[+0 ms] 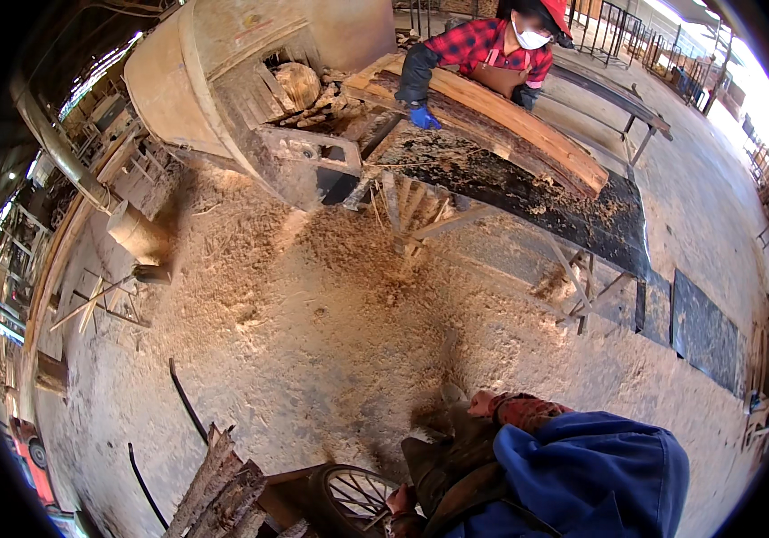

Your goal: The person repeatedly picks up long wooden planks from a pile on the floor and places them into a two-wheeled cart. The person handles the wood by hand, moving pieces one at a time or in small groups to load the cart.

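Observation:
My right hand [481, 403] hangs low over the dusty floor at the end of a patterned red sleeve cuff, its fingers curled in. No object shows in it. Lower down, my left hand [399, 500] is closed beside the spoked wheel [362, 495] of a cart. What it grips is hidden by the dark clothing and the frame's lower edge. Rough bark-covered wood pieces [218, 489] rest on the cart, left of the wheel. My blue jacket [595, 462] fills the lower right.
Ahead, a co-worker [501, 49] in a red checked shirt leans over a long wooden slab [528, 125] on a black-topped table [595, 211]. A large tan machine housing [178, 85] stands left of it. Sawdust [339, 260] covers the floor. Two black curved bars [185, 399] rise near the cart.

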Demonstrator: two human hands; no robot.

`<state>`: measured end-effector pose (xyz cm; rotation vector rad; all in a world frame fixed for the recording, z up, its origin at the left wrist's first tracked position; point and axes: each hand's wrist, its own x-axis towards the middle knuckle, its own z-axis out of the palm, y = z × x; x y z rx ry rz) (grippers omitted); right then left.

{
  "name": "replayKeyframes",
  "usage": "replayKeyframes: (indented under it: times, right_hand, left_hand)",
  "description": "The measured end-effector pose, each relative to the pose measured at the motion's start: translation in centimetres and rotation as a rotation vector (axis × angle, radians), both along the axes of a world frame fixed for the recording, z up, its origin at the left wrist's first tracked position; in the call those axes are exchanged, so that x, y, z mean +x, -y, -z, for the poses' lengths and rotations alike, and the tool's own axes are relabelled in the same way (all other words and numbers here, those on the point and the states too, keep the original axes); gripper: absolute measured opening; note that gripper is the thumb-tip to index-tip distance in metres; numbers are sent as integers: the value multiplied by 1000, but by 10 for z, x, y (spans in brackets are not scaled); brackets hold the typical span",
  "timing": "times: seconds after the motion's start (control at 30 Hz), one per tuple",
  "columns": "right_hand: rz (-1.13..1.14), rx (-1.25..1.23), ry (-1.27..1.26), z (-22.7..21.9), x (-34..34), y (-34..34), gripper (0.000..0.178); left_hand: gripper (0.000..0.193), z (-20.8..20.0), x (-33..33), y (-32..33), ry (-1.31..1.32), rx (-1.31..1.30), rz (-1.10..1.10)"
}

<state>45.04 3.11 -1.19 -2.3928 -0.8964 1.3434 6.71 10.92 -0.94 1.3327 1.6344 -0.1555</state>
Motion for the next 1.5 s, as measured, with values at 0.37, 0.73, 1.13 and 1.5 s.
replayKeyframes:
  times: [0.37, 0.73, 1.13, 1.5]
  right_hand:
    - [69, 26, -15, 12, -4, 9, 22]
    - [115, -46, 8, 3, -1, 35, 37]
    - [154, -64, -107, -5, 31, 27, 33]
    - [232, -68, -166, -21, 101, 23, 25]
  left_hand:
    - [32, -25, 4, -9, 70, 79, 180]
    - [34, 10, 1, -19, -105, 217, 565]
    - [22, 7, 26, -12, 391, -290, -691]
    - [17, -3, 89, -18, 380, -250, -663]
